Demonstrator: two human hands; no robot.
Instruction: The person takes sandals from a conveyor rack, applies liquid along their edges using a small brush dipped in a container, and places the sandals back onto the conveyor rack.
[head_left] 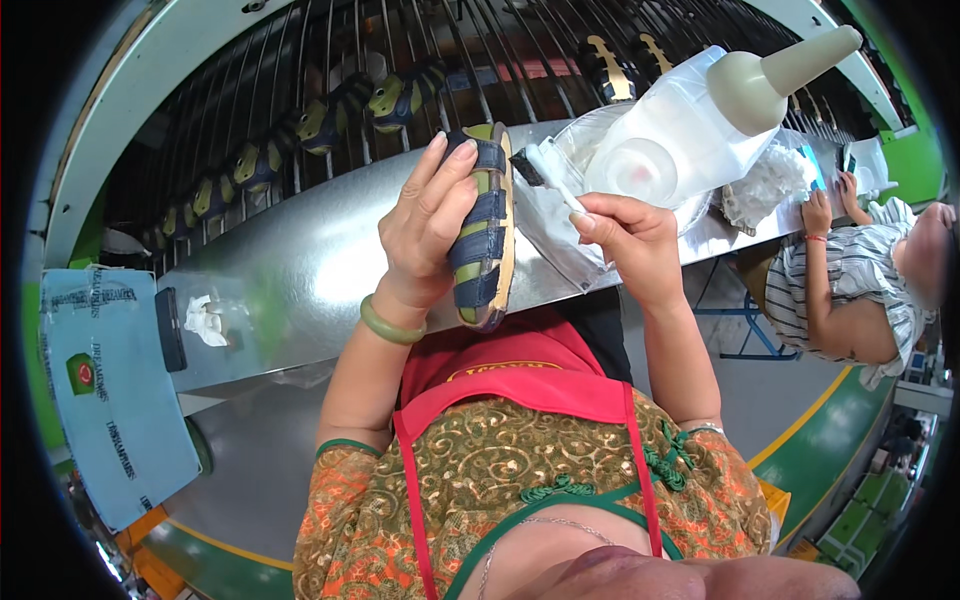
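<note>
My left hand (428, 215) grips a navy and green strapped sandal (483, 230) from its left side, fingers bent over the straps. The sandal is held up on its side, its tan sole edge facing right. In my right hand (637, 240) a small white brush (553, 170) with dark bristles is pinched between thumb and fingers. Its bristle end is beside the sandal's upper right edge; whether it touches cannot be made out. Just right of the brush stands a translucent squeeze bottle (655, 130) with a beige nozzle cap, beside crumpled clear plastic (565, 235).
Several similar sandals (400, 95) lie along the metal rods of a rack (470, 60) beyond the steel ledge (300, 260). On the ledge are a crumpled tissue (206, 320) and a dark flat object (171, 328). White cloth (765, 187) lies near a co-worker (840, 270) at right.
</note>
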